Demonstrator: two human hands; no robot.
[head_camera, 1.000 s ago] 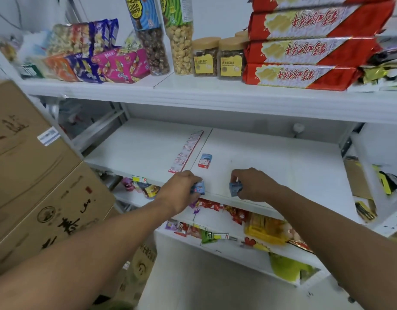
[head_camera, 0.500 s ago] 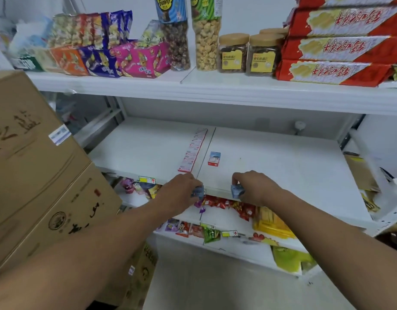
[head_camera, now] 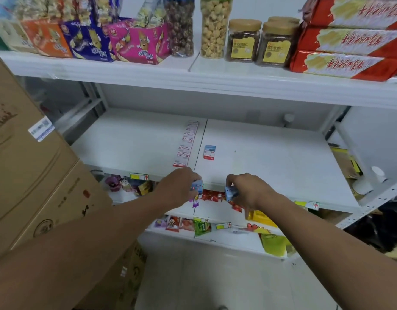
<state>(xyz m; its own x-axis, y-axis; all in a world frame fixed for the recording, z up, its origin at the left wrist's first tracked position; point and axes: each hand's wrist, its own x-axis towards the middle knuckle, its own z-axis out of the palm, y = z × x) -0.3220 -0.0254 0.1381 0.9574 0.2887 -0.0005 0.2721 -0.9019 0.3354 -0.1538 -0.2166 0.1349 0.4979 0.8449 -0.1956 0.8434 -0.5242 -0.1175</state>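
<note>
Grip locked on the left: your left hand (head_camera: 179, 190) pinches a blue box (head_camera: 197, 186) at the shelf (head_camera: 282, 157) edge. Beyond, between your grips, one placed box (head_camera: 209, 152) already stands. Second blue box (head_camera: 230, 193) sits clamped in your right hand (head_camera: 251, 192). Both yet to set down.

Shows blue with red-and-white print on the left small box (head_camera: 197, 186) at centre, blue and white on the right small box (head_camera: 230, 193). Runs plain white across the shelf (head_camera: 271, 157). Red with cream wafer pictures on the packs (head_camera: 349, 39), upper right; brown with dark lettering on the cartons (head_camera: 25, 153), left.
</note>
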